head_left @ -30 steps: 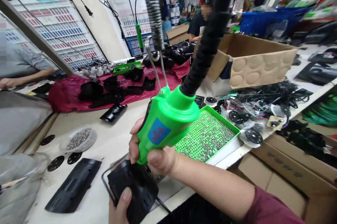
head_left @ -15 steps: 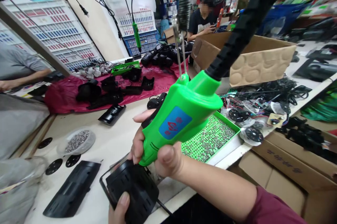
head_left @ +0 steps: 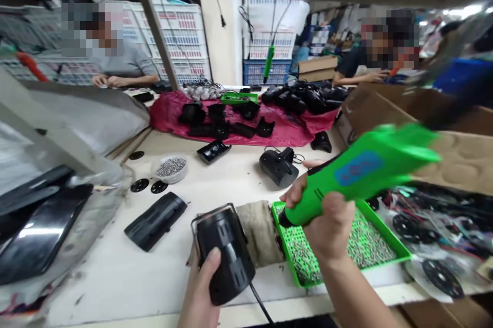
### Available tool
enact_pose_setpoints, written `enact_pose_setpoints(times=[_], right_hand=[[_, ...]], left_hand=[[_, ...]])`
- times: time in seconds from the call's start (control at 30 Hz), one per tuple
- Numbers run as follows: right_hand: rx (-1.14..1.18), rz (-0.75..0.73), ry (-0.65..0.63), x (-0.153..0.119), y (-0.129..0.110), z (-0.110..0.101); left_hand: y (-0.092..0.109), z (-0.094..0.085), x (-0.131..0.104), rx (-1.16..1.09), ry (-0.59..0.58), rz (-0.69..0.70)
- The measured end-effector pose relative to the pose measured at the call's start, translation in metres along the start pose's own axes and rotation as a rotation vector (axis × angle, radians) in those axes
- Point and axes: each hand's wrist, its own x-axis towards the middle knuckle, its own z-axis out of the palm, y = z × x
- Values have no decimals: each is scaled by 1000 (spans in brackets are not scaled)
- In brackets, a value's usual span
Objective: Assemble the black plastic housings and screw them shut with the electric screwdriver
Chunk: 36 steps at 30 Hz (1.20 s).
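Holding black case in left hand, pointing green screwdriver over screw tray with right

Gripping the black case with the left hand, pressing the thumb flat on its face; hiding the other fingers behind it, so cannot tell their exact pose. Holding it at the front of the table, with a wire handle showing around its far end and a cord trailing off the near end. Wrapping the right hand around the green screwdriver, closing thumb and fingers on the grip, stretching one finger along the top. Aiming its black nose down at the near-left part of the green tray, full of loose screws; cannot tell whether touching. Seeing a cloth roll between case and tray. Also seeing, left of the case, a curved black cover, black discs and a bowl of screws. Spotting another black device beyond the roll, then black parts on a pink sheet, with a cardboard box at right. Noting two people in back: one in grey at left, one in dark at right.
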Motion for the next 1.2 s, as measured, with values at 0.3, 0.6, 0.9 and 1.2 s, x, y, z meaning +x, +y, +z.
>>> enact_pose_setpoints(times=[0.3, 0.6, 0.9, 1.2], right_hand=[[-746, -129, -285, -62, 12, -3], [-756, 384, -637, -98, 52, 8], [-623, 433, -575, -105, 54, 11], [-418, 740, -341, -81, 32, 26]], left_hand=[[-15, 12, 3, -162, -149, 13], [-15, 9, 8, -293, -39, -169], [7, 21, 5, -314, -54, -236], [15, 24, 6, -224, 2, -358]])
